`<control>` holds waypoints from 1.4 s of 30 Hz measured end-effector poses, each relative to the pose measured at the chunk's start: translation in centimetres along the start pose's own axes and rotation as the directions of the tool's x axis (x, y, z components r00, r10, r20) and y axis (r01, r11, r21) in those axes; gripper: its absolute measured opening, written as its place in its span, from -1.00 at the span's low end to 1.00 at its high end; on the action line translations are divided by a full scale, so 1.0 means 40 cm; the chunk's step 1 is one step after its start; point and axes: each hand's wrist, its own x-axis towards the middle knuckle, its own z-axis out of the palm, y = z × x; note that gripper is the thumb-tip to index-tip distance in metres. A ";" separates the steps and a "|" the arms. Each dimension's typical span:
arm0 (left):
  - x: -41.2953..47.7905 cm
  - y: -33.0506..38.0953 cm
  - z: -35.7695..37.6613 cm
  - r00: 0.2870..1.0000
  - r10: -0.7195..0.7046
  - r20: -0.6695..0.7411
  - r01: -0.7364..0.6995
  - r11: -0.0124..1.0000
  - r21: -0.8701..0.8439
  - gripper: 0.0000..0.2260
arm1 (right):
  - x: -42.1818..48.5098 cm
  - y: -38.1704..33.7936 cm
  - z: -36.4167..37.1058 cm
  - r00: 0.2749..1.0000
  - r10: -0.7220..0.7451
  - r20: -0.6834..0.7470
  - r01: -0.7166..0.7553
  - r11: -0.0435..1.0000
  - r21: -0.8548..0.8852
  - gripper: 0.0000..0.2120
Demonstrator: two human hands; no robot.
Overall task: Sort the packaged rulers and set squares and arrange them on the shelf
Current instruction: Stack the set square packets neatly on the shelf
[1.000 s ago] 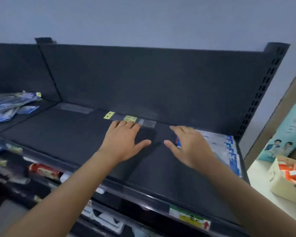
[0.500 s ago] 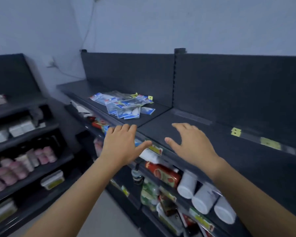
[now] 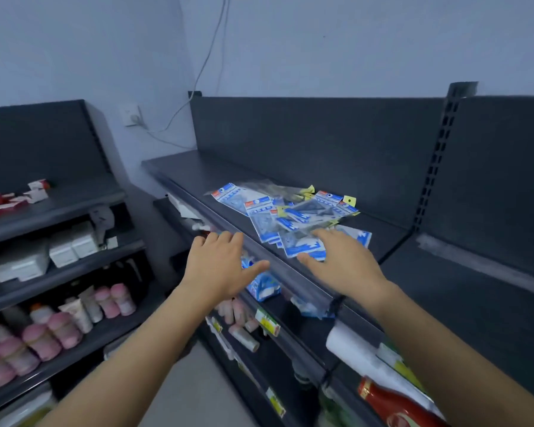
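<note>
A loose heap of packaged rulers and set squares (image 3: 285,215), clear bags with blue-and-white headers and yellow tags, lies on the dark top shelf (image 3: 198,177) near its front edge. My right hand (image 3: 341,261) is spread flat, fingers straight, its fingertips at the near edge of the heap; whether it touches the packs I cannot tell. My left hand (image 3: 221,266) hovers flat in front of the shelf's front rail, left of the heap, holding nothing.
Lower shelves carry a blue-white pack (image 3: 264,286), white rolls (image 3: 356,349) and a red bottle (image 3: 392,406). A second shelf unit on the left holds pink bottles (image 3: 53,331) and white boxes (image 3: 64,249). A slotted upright (image 3: 438,155) divides the back panel. A wall socket (image 3: 131,115) has a cable.
The view has swung left from the shelf's right section to the heap of packs. Both hands have travelled with it, still flat and holding nothing; the right one now reaches the heap.
</note>
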 end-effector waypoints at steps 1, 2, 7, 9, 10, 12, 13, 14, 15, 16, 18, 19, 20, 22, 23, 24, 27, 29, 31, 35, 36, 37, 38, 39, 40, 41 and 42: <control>0.050 -0.022 0.014 1.000 0.001 0.011 -0.001 1.000 0.008 -0.28 | 0.054 -0.004 0.016 1.000 0.007 0.011 -0.007 1.000 0.011 -0.44; 0.102 -0.043 0.023 1.000 0.004 0.021 -0.005 1.000 0.010 -0.29 | 0.109 -0.008 0.028 1.000 0.013 0.021 -0.013 1.000 0.024 -0.44; 0.357 -0.127 0.070 0.997 0.048 0.055 -0.050 0.999 0.023 -0.32 | 0.355 -0.026 0.065 0.999 0.041 0.030 -0.042 0.999 0.021 -0.47; 0.453 -0.159 0.100 0.995 0.066 0.077 -0.068 0.998 0.018 -0.35 | 0.441 -0.034 0.089 0.997 0.055 0.048 -0.056 0.998 0.011 -0.46; 0.494 -0.173 0.117 0.993 0.075 0.092 -0.076 0.997 0.006 -0.36 | 0.473 -0.039 0.102 0.996 0.067 0.066 -0.067 0.998 0.003 -0.46; 0.565 -0.191 0.149 0.987 0.113 0.114 -0.109 0.993 -0.041 -0.38 | 0.526 -0.047 0.135 0.991 0.083 0.106 -0.082 0.997 -0.010 -0.46; 0.601 -0.195 0.164 0.982 0.142 0.126 -0.132 0.988 -0.085 -0.39 | 0.549 -0.050 0.151 0.988 0.091 0.128 -0.090 0.996 -0.019 -0.45; 0.639 -0.197 0.179 0.975 0.172 0.144 -0.150 0.977 -0.154 -0.40 | 0.572 -0.053 0.164 0.982 0.107 0.155 -0.102 0.994 -0.038 -0.44; 0.676 -0.195 0.192 0.966 0.207 0.157 -0.168 0.959 -0.230 -0.40 | 0.594 -0.054 0.174 0.976 0.130 0.177 -0.120 0.991 -0.066 -0.42; 0.714 -0.192 0.207 0.955 0.247 0.162 -0.191 0.934 -0.302 -0.40 | 0.615 -0.053 0.182 0.968 0.161 0.192 -0.145 0.985 -0.092 -0.40; 0.783 -0.182 0.237 0.934 0.329 0.141 -0.247 0.878 -0.411 -0.46 | 0.648 -0.047 0.198 0.951 0.235 0.201 -0.217 0.970 -0.111 -0.38; 0.816 -0.176 0.251 0.920 0.367 0.135 -0.274 0.851 -0.448 -0.50 | 0.660 -0.043 0.207 0.941 0.271 0.205 -0.251 0.961 -0.115 -0.36; 0.847 -0.169 0.264 0.902 0.406 0.149 -0.292 0.826 -0.482 -0.55 | 0.669 -0.042 0.213 0.930 0.300 0.213 -0.279 0.952 -0.125 -0.35; 0.902 -0.155 0.283 0.834 0.509 0.214 -0.324 0.765 -0.557 -0.66 | 0.683 -0.044 0.221 0.907 0.351 0.235 -0.325 0.935 -0.141 -0.34; 0.926 -0.148 0.291 0.777 0.582 0.238 -0.364 0.725 -0.584 -0.76 | 0.688 -0.045 0.224 0.895 0.377 0.240 -0.354 0.925 -0.135 -0.35; 0.948 -0.143 0.294 0.714 0.658 0.240 -0.427 0.680 -0.596 -0.83 | 0.691 -0.049 0.225 0.879 0.412 0.242 -0.393 0.911 -0.121 -0.37; 1.013 -0.141 0.281 0.635 0.762 0.127 -0.542 0.556 -0.630 -0.79 | 0.696 -0.056 0.236 0.837 0.506 0.208 -0.504 0.861 -0.066 -0.47; 1.055 -0.153 0.263 0.659 0.752 0.014 -0.526 0.474 -0.706 -0.76 | 0.696 -0.067 0.247 0.838 0.527 0.142 -0.530 0.848 -0.019 -0.48; 1.082 -0.171 0.246 0.657 0.752 -0.057 -0.490 0.368 -0.790 -0.79 | 0.696 -0.081 0.260 0.848 0.526 0.068 -0.529 0.847 0.044 -0.48; 1.100 -0.211 0.222 0.687 0.722 -0.086 -0.312 0.187 -0.931 -0.81 | 0.712 -0.105 0.275 0.805 0.591 0.057 -0.567 0.737 0.368 -0.67; 1.103 -0.217 0.220 0.698 0.711 -0.080 -0.290 0.178 -0.940 -0.80 | 0.719 -0.112 0.274 0.811 0.582 0.060 -0.542 0.710 0.450 -0.80; 1.105 -0.224 0.220 0.712 0.698 -0.080 -0.276 0.173 -0.946 -0.79 | 0.724 -0.118 0.271 0.812 0.581 0.051 -0.519 0.679 0.519 -0.90; 1.108 -0.228 0.224 0.731 0.677 -0.079 -0.261 0.171 -0.950 -0.80 | 0.728 -0.126 0.265 0.812 0.584 0.025 -0.492 0.660 0.568 -0.92; 1.110 -0.231 0.226 0.755 0.651 -0.079 -0.239 0.161 -0.958 -0.83 | 0.731 -0.132 0.254 0.806 0.592 -0.009 -0.473 0.653 0.592 -0.89; 1.117 -0.233 0.229 0.780 0.621 -0.076 -0.211 0.147 -0.966 -0.88 | 0.734 -0.137 0.236 0.800 0.598 -0.050 -0.454 0.658 0.601 -0.85; 1.121 -0.234 0.230 0.799 0.596 -0.079 -0.191 0.128 -0.973 -0.94 | 0.735 -0.137 0.217 0.796 0.599 -0.086 -0.438 0.668 0.601 -0.80; 1.121 -0.235 0.230 0.812 0.572 -0.116 -0.215 0.109 -0.970 -0.89 | 0.734 -0.132 0.198 0.798 0.594 -0.103 -0.428 0.679 0.597 -0.77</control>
